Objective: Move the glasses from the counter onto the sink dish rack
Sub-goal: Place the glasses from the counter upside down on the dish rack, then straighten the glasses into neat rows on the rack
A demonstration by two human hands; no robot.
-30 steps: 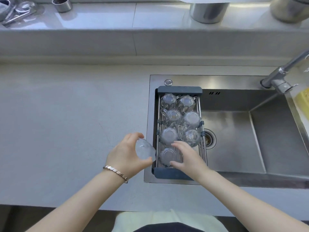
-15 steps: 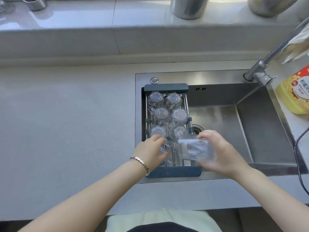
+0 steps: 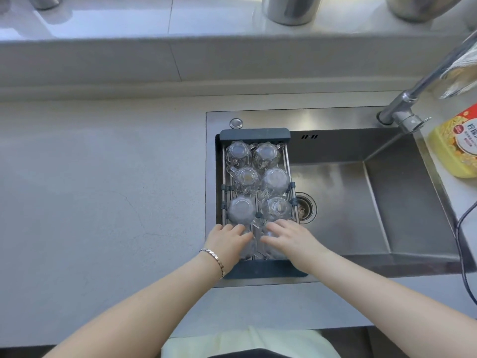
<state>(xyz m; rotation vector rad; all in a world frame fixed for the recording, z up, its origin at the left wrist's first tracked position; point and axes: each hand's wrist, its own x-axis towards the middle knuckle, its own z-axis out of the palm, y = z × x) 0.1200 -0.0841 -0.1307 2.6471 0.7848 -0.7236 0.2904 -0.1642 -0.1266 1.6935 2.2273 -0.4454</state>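
A dark grey dish rack spans the left end of the steel sink. Several clear glasses stand upside down in it in two columns, such as one glass and another beside it. My left hand, with a bracelet on its wrist, is closed over the near left glass. Over the near right glass, my right hand grips from above. Both glasses sit in the rack's nearest row, largely hidden by my fingers.
Grey counter stretches left of the sink. A faucet rises at the back right, beside a yellow dish soap bottle and a dark cable. The drain lies right of the rack. Metal pots stand on the rear ledge.
My right hand brought a glass, held sideways, down into the rack's near right spot. My left hand set its glass into the near left spot.
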